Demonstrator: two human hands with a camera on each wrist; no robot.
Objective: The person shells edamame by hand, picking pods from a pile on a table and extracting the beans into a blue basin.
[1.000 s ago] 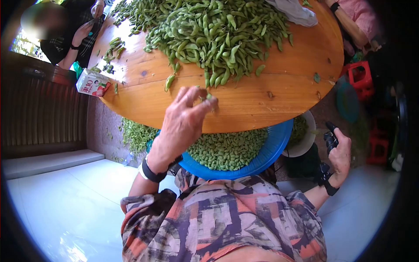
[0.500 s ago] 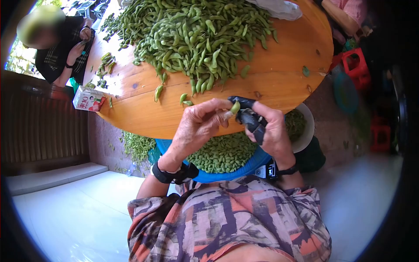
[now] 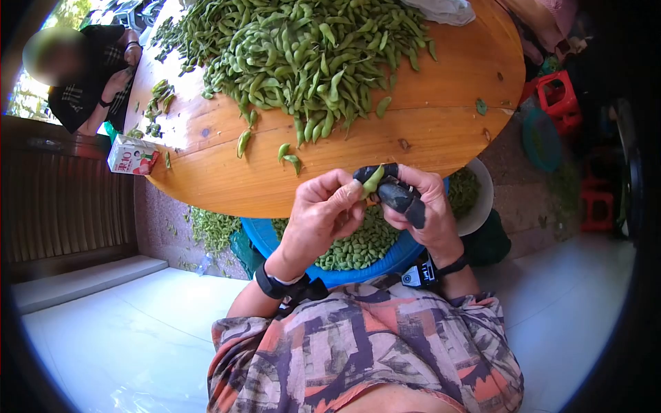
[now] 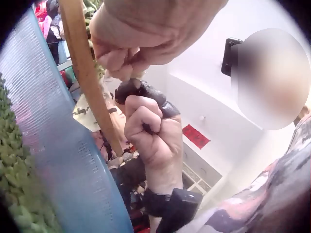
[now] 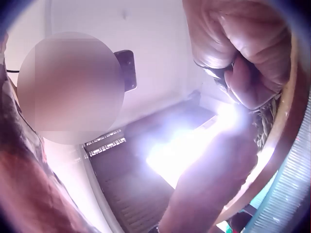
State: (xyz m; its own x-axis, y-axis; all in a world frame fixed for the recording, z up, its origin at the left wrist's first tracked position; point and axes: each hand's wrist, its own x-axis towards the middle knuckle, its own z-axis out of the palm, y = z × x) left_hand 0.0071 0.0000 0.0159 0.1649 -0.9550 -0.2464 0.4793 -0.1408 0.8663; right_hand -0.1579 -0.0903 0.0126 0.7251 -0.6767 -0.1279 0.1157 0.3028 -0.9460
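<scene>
Both hands meet just over the table's near edge on one green edamame pod (image 3: 373,180). My left hand (image 3: 322,210) pinches the pod's lower end between thumb and index finger, its other fingers curled in. Black coverings wrap the thumb and index finger of my right hand (image 3: 432,206), which grip the pod from the other side. In the left wrist view the right hand (image 4: 150,121) shows curled fingers below the left. Below the hands, a blue basin (image 3: 251,237) holds many shelled green beans (image 3: 361,241). Two loose pods (image 3: 289,158) lie on the table by the left hand.
A large heap of pods (image 3: 296,62) covers the back of the round wooden table (image 3: 441,131). A drink carton (image 3: 131,155) stands at its left edge. A white bucket (image 3: 485,199) sits right of the basin. Another person (image 3: 89,82) sits at the left.
My left hand has come back from the tabletop, and my right hand has swung in from the far right to meet it. Since half a second ago, the pod has shifted slightly between them.
</scene>
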